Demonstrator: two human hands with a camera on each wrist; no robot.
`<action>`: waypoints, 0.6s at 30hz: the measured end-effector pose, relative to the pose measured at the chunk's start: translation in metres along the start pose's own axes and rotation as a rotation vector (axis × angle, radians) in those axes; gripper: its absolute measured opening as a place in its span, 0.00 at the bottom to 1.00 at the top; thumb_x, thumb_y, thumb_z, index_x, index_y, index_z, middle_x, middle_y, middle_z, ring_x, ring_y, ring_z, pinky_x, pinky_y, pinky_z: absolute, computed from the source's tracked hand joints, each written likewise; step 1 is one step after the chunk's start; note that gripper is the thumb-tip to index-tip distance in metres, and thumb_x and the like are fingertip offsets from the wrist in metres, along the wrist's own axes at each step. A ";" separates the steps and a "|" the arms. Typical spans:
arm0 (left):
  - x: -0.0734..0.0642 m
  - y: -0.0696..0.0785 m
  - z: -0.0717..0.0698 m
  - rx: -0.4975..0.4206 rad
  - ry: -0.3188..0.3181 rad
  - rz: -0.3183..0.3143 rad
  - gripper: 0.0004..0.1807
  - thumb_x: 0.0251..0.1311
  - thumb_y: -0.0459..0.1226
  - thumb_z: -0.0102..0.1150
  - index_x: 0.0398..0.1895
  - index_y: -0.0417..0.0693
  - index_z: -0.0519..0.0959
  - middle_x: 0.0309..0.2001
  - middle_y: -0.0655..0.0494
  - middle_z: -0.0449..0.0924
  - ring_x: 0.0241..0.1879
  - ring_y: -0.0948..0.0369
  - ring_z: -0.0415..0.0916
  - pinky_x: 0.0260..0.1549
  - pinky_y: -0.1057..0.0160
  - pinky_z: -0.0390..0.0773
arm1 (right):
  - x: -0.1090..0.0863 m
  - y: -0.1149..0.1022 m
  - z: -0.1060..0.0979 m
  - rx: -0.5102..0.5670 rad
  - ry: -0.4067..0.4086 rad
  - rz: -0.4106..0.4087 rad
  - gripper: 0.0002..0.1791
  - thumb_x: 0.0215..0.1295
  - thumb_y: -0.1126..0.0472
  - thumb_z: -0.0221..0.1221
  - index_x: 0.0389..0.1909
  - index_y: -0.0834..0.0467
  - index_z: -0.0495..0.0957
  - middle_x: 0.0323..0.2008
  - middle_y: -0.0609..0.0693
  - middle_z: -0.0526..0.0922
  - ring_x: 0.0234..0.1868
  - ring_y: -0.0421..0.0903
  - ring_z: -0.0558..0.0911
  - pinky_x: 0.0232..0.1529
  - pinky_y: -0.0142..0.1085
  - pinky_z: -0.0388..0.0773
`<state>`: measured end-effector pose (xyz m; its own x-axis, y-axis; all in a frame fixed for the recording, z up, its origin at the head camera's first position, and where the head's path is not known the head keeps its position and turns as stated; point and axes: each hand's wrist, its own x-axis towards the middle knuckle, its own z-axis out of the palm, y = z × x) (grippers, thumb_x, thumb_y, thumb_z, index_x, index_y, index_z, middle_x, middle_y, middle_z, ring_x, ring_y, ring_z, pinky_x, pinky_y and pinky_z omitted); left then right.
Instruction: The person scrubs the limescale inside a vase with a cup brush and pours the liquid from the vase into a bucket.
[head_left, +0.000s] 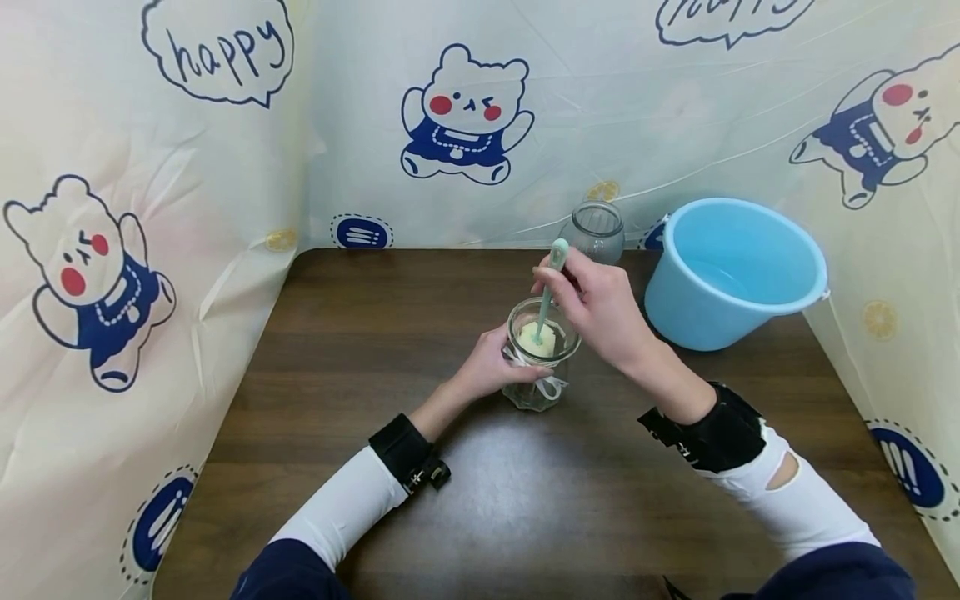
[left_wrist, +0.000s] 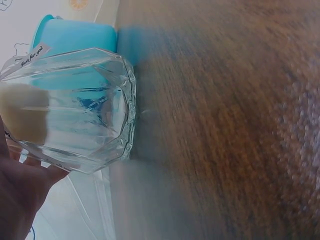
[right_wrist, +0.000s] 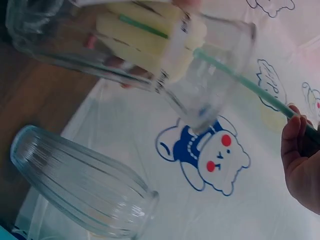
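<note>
Two items noted as held: glass jar [left_wrist: 75, 115] with white ribbon [head_left: 552, 387], in grip of left hand [head_left: 489, 364]; green handle [head_left: 547, 302], pinched by right hand [head_left: 600, 304], with cream sponge [head_left: 531, 337] inside jar. Farther out, on tabletop [head_left: 360, 358]: ribbed glass vase [head_left: 602, 246] at one o'clock from jar, blue bucket [head_left: 701, 300] at two o'clock.

One glass jar [head_left: 531, 396] has one desk [head_left: 390, 333] below it, one sponge brush [head_left: 532, 338] inside it, and one left hand [head_left: 489, 363] and one right hand [head_left: 600, 302] at it. One glass vase [head_left: 602, 244] is beyond the jar, one bucket [head_left: 693, 321] to its right. Farther out from the jar, the head view shows three printed bears [head_left: 467, 100] and two speech bubbles [head_left: 225, 54].
</note>
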<state>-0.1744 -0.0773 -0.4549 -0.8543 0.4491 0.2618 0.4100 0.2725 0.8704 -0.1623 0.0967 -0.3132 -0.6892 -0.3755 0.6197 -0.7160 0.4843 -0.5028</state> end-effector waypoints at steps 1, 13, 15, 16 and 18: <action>-0.001 0.005 -0.001 -0.006 -0.003 0.004 0.38 0.41 0.40 0.76 0.61 0.43 0.74 0.48 0.47 0.84 0.47 0.61 0.78 0.49 0.57 0.78 | -0.002 0.000 0.001 0.003 -0.019 0.010 0.06 0.70 0.62 0.56 0.39 0.62 0.77 0.29 0.51 0.85 0.22 0.37 0.71 0.23 0.30 0.72; -0.003 0.025 -0.006 0.012 0.012 -0.011 0.35 0.41 0.38 0.76 0.57 0.40 0.76 0.45 0.46 0.84 0.45 0.59 0.78 0.48 0.56 0.79 | 0.009 -0.009 -0.017 0.021 0.016 0.036 0.08 0.67 0.60 0.59 0.41 0.62 0.79 0.34 0.51 0.87 0.31 0.39 0.81 0.32 0.37 0.82; -0.004 0.023 -0.006 0.014 0.009 -0.014 0.35 0.41 0.39 0.76 0.57 0.41 0.76 0.45 0.46 0.84 0.45 0.60 0.77 0.48 0.56 0.78 | 0.006 -0.008 -0.015 0.021 0.003 0.039 0.08 0.67 0.60 0.59 0.41 0.62 0.79 0.34 0.51 0.87 0.31 0.39 0.82 0.31 0.36 0.82; -0.004 0.023 -0.006 0.014 0.008 -0.012 0.36 0.41 0.39 0.76 0.58 0.42 0.75 0.45 0.47 0.84 0.45 0.60 0.77 0.48 0.55 0.78 | 0.005 -0.007 -0.013 0.020 -0.011 0.039 0.08 0.67 0.60 0.59 0.40 0.61 0.79 0.34 0.51 0.87 0.32 0.39 0.81 0.31 0.36 0.82; -0.005 0.022 -0.005 0.013 0.007 -0.005 0.36 0.41 0.38 0.76 0.58 0.42 0.75 0.46 0.47 0.83 0.45 0.60 0.77 0.49 0.56 0.78 | 0.002 -0.005 -0.010 0.011 -0.034 0.034 0.08 0.67 0.60 0.59 0.41 0.61 0.78 0.34 0.51 0.87 0.32 0.39 0.81 0.29 0.35 0.82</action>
<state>-0.1632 -0.0780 -0.4347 -0.8585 0.4414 0.2609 0.4102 0.2860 0.8660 -0.1590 0.1014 -0.3036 -0.7161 -0.3856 0.5818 -0.6934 0.4887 -0.5295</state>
